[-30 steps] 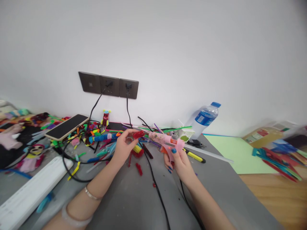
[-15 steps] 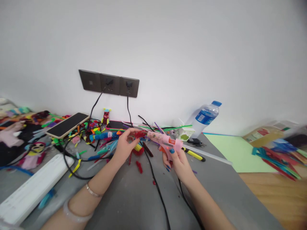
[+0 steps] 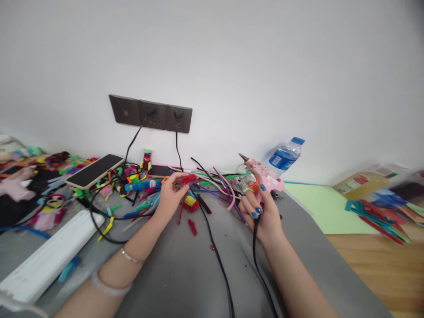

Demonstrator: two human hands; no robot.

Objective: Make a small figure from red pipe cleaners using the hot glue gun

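Between the thumb and fingers of my left hand is a small red fuzzy piece, which looks like bent pipe cleaner. My right hand is wrapped round the handle of a pink glue gun, its metal nozzle tilted up and left, apart from the red piece. A black cord runs down from the gun's handle. On the grey table under my left hand lie a red-and-yellow piece and a short red piece.
Pipe cleaners lie along the wall. To the left are a phone, a white power strip, a doll figure and looping cords. A water bottle leans at the wall, near green paper.
My right hand has drawn the glue gun right, away from the red piece, and tipped its nozzle upward. My left hand still holds the red piece, nearly in place.
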